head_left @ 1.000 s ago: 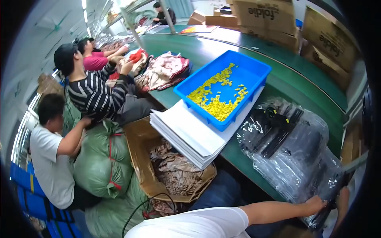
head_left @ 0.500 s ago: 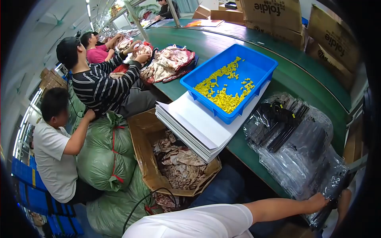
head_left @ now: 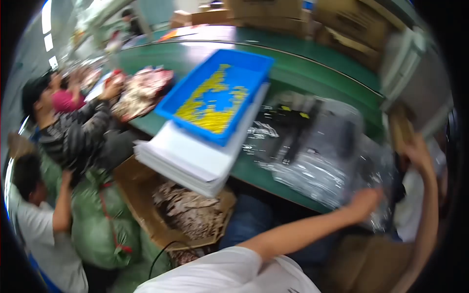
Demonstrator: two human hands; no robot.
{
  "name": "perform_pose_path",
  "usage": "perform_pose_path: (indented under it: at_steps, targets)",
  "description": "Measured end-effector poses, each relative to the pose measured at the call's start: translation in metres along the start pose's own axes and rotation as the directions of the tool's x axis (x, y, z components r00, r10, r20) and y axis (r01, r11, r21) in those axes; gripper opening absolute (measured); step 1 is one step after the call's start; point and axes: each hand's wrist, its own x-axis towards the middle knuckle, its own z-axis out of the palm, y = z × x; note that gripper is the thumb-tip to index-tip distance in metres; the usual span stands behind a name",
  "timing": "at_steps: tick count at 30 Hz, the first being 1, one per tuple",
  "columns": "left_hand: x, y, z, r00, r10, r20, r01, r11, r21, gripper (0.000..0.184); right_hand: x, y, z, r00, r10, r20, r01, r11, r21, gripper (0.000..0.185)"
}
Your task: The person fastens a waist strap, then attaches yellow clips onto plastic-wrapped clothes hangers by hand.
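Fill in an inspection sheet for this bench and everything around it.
Surface: green tabletop, with glare on its far part.
Job's things: plastic packages in an overlapping pile, dark items showing among them.
Clutter: blue tray of scattered yellow pieces, resting on a white stack at the table edge; crumpled fabric beyond.
Hands: left hand at the packages; right hand beside a brown object; both blurred, grips unclear.
Cables: dark cord curving near an open carton of cloth.
Surroundings: co-workers at left, green sack tied in red, cartons behind.
Spills: nothing seen.
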Motion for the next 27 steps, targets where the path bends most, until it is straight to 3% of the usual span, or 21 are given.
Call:
perform_pose_path:
  at_steps: [1, 2, 3, 4, 5, 7, 8, 10, 13, 15, 17, 20, 23, 25, 27]
  targets:
    - [-0.004, 0.005, -0.018, 0.995, -0.099, -0.013, 0.096, 0.988, -0.119, 0.03, 0.009, -0.034, 0.001, 0.985, -0.164, 0.048, 0.169, 0.976, -0.134, 0.014]
    - [-0.018, 0.016, -0.046, 0.989, -0.057, -0.14, 0.028, 0.979, -0.203, 0.035, 0.003, -0.093, 0.009, 0.992, -0.081, 0.096, 0.081, 0.997, 0.009, 0.017]
    - [-0.018, 0.016, -0.056, 0.971, -0.096, -0.22, 0.045, 0.973, -0.225, 0.032, 0.013, -0.112, 0.021, 0.995, 0.075, 0.061, -0.077, 0.996, 0.036, 0.017]
    - [-0.026, 0.015, -0.072, 0.971, -0.148, -0.188, 0.104, 0.969, -0.223, 0.031, 0.02, -0.139, 0.031, 0.99, 0.127, 0.069, -0.131, 0.989, 0.065, 0.014]
    - [-0.031, 0.005, -0.077, 0.953, -0.117, -0.28, 0.029, 0.954, -0.3, 0.029, 0.043, -0.145, 0.044, 0.999, 0.041, 0.012, -0.04, 0.992, -0.117, 0.016]
    - [-0.053, 0.01, -0.097, 0.927, -0.18, -0.328, 0.036, 0.915, -0.402, 0.032, 0.051, -0.183, 0.074, 0.991, 0.064, 0.114, -0.072, 0.995, 0.067, 0.013]
    - [-0.062, 0.01, -0.097, 0.912, -0.225, -0.342, 0.054, 0.894, -0.445, 0.034, 0.053, -0.198, 0.086, 0.991, 0.025, 0.131, -0.034, 0.997, 0.072, 0.014]
    - [-0.091, 0.021, -0.108, 0.91, -0.381, -0.164, 0.261, 0.833, -0.489, 0.031, 0.069, -0.21, 0.119, 0.981, 0.02, 0.195, -0.035, 0.997, 0.073, 0.017]
    - [-0.142, 0.014, -0.091, 0.865, -0.501, 0.029, 0.397, 0.647, -0.651, 0.031, 0.076, -0.215, 0.148, 0.979, -0.021, 0.204, 0.026, 0.999, -0.023, 0.022]
    - [-0.166, 0.015, -0.075, 0.858, -0.484, 0.173, 0.469, 0.597, -0.651, 0.032, 0.077, -0.209, 0.16, 0.968, -0.088, 0.234, 0.003, 0.94, 0.342, 0.032]
    - [-0.16, 0.016, -0.073, 0.856, -0.471, 0.213, 0.481, 0.573, -0.664, 0.033, 0.073, -0.185, 0.17, 0.959, -0.282, 0.0, 0.227, 0.772, 0.594, 0.031]
    - [-0.141, 0.02, -0.067, 0.851, -0.391, 0.35, 0.514, 0.486, -0.707, 0.034, 0.027, -0.153, 0.126, 0.953, -0.303, 0.0, 0.226, 0.71, 0.667, 0.026]
    - [-0.111, 0.026, -0.063, 0.853, -0.354, 0.382, 0.496, 0.327, -0.804, 0.039, -0.043, -0.109, 0.091, 0.992, -0.105, -0.063, 0.119, 0.69, 0.714, 0.016]
    - [-0.09, 0.034, -0.061, 0.864, -0.334, 0.377, 0.454, 0.193, -0.87, 0.043, -0.092, -0.082, 0.078, 0.993, 0.104, -0.056, -0.034, 0.703, 0.711, 0.011]
    - [-0.07, 0.037, -0.058, 0.878, -0.319, 0.356, 0.399, 0.078, -0.914, 0.046, -0.132, -0.058, 0.086, 0.985, 0.148, -0.092, -0.046, 0.73, 0.681, 0.011]
